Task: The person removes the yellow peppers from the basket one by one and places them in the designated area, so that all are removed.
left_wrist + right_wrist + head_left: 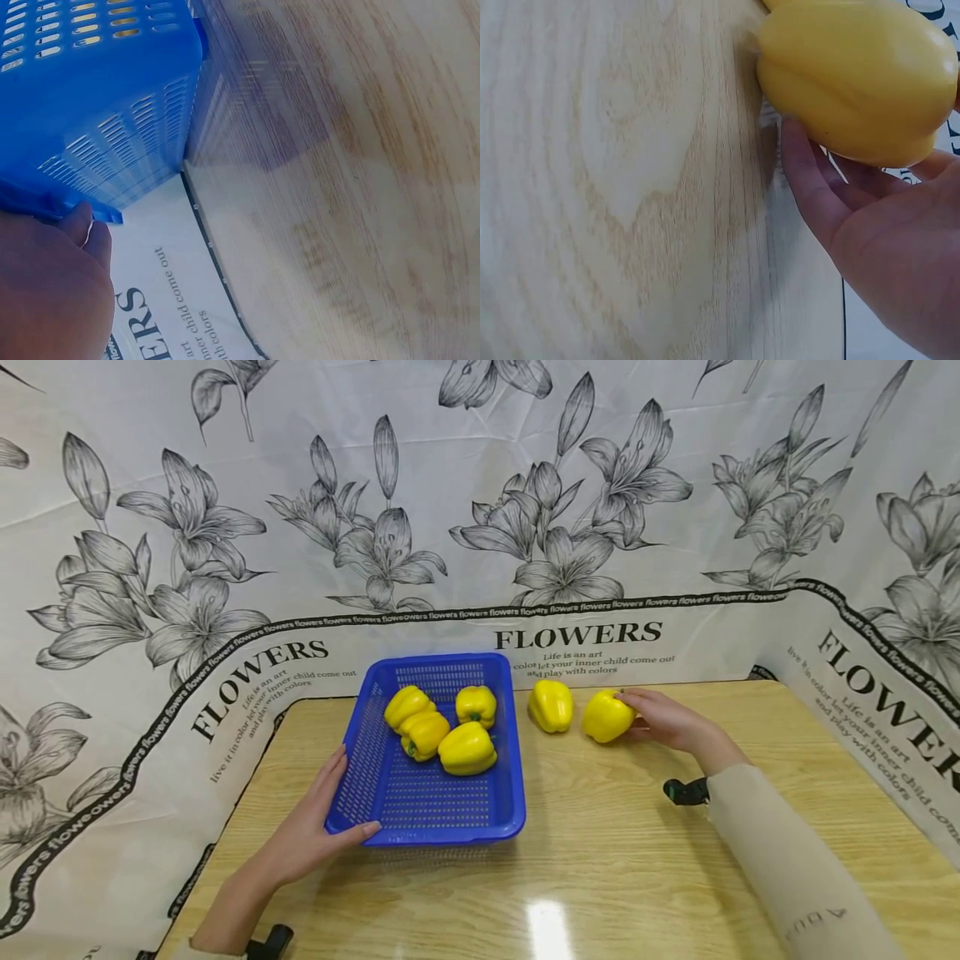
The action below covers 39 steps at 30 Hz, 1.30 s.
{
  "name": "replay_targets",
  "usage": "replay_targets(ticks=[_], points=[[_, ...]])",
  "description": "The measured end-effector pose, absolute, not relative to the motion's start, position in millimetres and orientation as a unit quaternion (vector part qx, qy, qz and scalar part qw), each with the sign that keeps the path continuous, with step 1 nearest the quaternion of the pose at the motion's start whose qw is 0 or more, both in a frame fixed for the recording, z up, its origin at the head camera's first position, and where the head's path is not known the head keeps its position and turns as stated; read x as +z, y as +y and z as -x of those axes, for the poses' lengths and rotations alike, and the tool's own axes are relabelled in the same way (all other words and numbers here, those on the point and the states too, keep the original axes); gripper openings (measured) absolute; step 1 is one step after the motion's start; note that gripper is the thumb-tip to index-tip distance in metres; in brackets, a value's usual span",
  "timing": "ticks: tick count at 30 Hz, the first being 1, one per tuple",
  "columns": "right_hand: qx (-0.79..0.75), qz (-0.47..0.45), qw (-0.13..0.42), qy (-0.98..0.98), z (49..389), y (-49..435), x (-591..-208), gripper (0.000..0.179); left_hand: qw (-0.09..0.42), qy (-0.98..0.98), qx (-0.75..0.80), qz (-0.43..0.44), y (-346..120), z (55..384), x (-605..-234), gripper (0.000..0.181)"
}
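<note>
My left hand [303, 831] holds the near left corner of a blue plastic basket [517, 760], its thumb over the near rim and its fingers along the left side. The left wrist view shows those fingers [96, 232] at the rim of the slotted basket wall [112, 142]. Several yellow bell peppers [467, 750] lie inside the basket. To the right, my right hand [667, 720] grips a yellow bell pepper [606, 717] from its right side. Seen from the right wrist, the fingers [810, 172] curl under this pepper [855, 75]. Another yellow bell pepper [551, 706] sits between it and the basket.
A light wooden table [600, 860] carries everything. White cloth [420, 485] with flower drawings and lettering hangs behind it and along both sides, close to the basket's far end.
</note>
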State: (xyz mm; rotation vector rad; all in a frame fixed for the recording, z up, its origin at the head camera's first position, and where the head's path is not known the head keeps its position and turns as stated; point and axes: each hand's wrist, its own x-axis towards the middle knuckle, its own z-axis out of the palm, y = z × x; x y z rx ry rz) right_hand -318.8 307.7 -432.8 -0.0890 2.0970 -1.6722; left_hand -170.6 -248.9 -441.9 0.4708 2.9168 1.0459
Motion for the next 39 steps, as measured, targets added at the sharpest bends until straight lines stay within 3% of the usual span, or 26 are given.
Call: replay_targets(ticks=[9,18,27,34,39], points=[[-0.643,0.013,0.236,0.728,331.0,311.5,-433.8,0.067,0.002,0.93,0.334,-0.152,-249.0,170.4,-443.4,0.112],[-0.579,0.0,0.205,0.789,337.2,311.3,-434.0,0.089,0.003,0.929,0.338,-0.153,-248.7,170.2,-444.4,0.111],[-0.56,0.008,0.148,0.815,341.7,305.6,-437.2,0.081,0.002,0.929,0.336,-0.153,-251.1,171.2,-445.8,0.111],[-0.525,0.035,0.098,0.844,343.8,297.2,-438.3,0.06,-0.002,0.929,0.335,-0.157,-251.7,172.2,-445.8,0.111],[-0.511,0.053,0.082,0.854,346.8,293.9,-439.7,0.057,0.001,0.929,0.336,-0.154,-250.8,172.4,-444.9,0.11]])
